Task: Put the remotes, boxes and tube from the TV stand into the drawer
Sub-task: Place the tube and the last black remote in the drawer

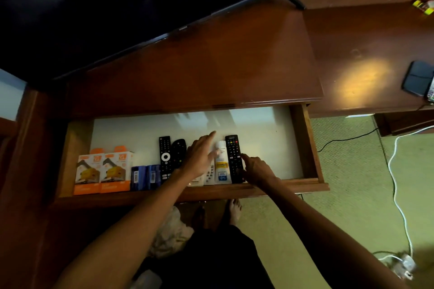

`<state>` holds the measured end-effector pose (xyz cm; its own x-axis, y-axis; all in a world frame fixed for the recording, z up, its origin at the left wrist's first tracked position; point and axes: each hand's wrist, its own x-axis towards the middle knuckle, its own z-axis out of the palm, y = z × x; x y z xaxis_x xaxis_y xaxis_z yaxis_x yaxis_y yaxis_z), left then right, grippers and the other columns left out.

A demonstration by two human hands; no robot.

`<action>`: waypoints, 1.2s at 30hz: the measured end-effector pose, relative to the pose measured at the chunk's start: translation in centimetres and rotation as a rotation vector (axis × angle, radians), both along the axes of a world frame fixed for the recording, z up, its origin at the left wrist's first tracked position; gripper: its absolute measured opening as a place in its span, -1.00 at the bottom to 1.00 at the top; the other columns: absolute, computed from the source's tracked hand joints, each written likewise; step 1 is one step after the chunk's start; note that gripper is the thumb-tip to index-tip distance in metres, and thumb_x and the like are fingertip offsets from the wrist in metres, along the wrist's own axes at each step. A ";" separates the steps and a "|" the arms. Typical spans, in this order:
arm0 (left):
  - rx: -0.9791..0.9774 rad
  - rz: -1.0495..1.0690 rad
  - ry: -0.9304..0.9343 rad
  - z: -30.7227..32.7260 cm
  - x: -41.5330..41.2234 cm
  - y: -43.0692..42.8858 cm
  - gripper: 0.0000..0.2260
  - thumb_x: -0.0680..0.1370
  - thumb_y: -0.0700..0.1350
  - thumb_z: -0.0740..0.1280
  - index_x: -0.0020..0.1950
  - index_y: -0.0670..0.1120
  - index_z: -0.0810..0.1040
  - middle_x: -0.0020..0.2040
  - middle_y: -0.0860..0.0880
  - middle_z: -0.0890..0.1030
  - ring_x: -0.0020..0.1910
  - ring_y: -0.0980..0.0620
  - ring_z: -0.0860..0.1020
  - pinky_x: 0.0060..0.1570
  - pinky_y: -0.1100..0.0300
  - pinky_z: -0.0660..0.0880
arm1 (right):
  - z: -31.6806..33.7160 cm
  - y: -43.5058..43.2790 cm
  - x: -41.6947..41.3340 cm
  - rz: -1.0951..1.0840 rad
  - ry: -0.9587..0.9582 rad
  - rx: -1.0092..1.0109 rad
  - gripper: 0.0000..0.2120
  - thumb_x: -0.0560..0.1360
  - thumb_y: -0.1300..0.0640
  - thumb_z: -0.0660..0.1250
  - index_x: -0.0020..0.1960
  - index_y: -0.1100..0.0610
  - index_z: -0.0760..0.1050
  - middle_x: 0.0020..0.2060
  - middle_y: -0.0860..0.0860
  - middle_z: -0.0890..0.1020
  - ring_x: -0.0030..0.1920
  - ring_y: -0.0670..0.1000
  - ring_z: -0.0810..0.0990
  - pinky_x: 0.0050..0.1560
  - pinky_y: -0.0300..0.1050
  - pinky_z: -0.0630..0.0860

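The open drawer [310, 145] holds everything in a row along its front edge. From the left: two orange-and-white boxes [103, 172], two small blue boxes [144, 177], a black remote [165, 158], a rounded black remote [178, 152], white remotes [209, 176], a white tube [222, 164] and another black remote [233, 158]. My left hand [202, 155] hovers over the white remotes with fingers spread, a fingertip at the tube. My right hand [254, 169] touches the right side of the rightmost black remote with its fingertips.
The wooden TV stand top [211, 65] lies beyond the drawer under a dark TV [117, 7]. A dark phone [419, 81] sits on the side desk at right. Cables [397, 190] and a plug run over the green carpet. My bare feet show below the drawer.
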<state>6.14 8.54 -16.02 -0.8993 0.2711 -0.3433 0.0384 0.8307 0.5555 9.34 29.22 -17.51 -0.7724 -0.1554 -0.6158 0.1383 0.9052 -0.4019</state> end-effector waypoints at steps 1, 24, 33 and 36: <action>0.056 0.025 -0.004 0.8 0.6 -1.0 -0.45 0.62 0.03 0.25 0.57 0.00 0.14 0.49 -0.09 0.35 0.42 -0.09 0.36 0.36 -0.05 0.37 | 0.7 0.0 0.4 0.015 0.016 0.017 -0.55 0.55 -0.01 0.27 0.39 0.10 0.34 0.06 0.20 0.63 0.02 0.23 0.62 -0.07 0.04 0.52; -0.286 -0.368 0.045 3.8 8.1 -18.0 -0.10 0.27 0.27 0.49 0.53 0.10 0.22 0.49 0.02 0.32 0.48 -0.02 0.21 0.44 -0.06 0.18 | 5.0 -6.4 5.4 0.504 0.345 0.211 -0.09 0.32 -0.33 0.39 0.51 -0.01 0.13 0.48 0.03 0.28 0.44 0.10 0.28 0.41 0.08 0.26; -0.336 -0.382 0.137 4.1 3.7 -18.6 -0.04 0.28 0.34 0.45 0.57 0.08 0.12 0.59 -0.04 0.10 0.56 -0.09 0.06 0.52 -0.11 0.02 | 5.3 -6.6 1.2 0.473 0.386 0.241 0.12 0.24 -0.41 0.39 0.57 0.04 -0.06 0.57 0.11 0.08 0.54 0.18 0.09 0.49 0.19 0.09; -0.351 -0.368 0.188 4.1 1.6 -18.6 -0.01 0.28 0.34 0.46 0.58 0.10 0.06 0.61 -0.04 0.02 0.56 -0.11 0.02 0.50 -0.09 -0.04 | 5.5 -6.7 -1.2 0.480 0.404 0.272 0.23 0.18 -0.42 0.43 0.58 0.08 -0.10 0.58 0.16 -0.01 0.56 0.19 0.03 0.49 0.22 0.03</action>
